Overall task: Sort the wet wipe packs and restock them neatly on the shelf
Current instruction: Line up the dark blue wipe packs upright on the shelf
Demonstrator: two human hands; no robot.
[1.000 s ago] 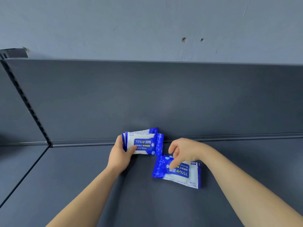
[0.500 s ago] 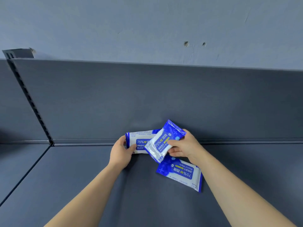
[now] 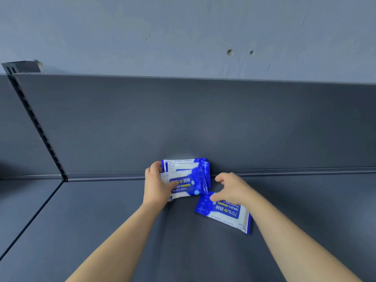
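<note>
Wet wipe packs point(image 3: 186, 176), flat blue-and-white soft plastic pouches, stand on edge in a short row with their labels facing the camera. Everything else is placed relative to that row. Directly behind it rises the dark grey metal back panel point(image 3: 183, 119), which the rearmost pack leans on. Beneath the row runs the dark grey metal shelf point(image 3: 101, 220). One more loose pack point(image 3: 223, 213) of the same kind lies flat, its label upside down to the viewer. It sits just in front and to the right of the row, its corner meeting or nearly meeting the front pack's lower corner.

The step in hand looks like taking up this flat pack and adding it to the front of the row. Done well, it would be turned so its print reads like the others, stood on its long edge and pressed flush with the side edges aligned. The pouches look soft and slippery, so the row needs bracing or it may fan out.

Of the two hands, the left hand point(image 3: 157, 186) grasps the row's left end, fingers wrapped behind the edge and thumb pressed on the front label. The right hand point(image 3: 232, 188), right of the row, is unclenched and holds nothing, its fingers loosely bent and spread. Its thumb tip is at the flat pack's corner, though actual contact cannot be made out.
</note>
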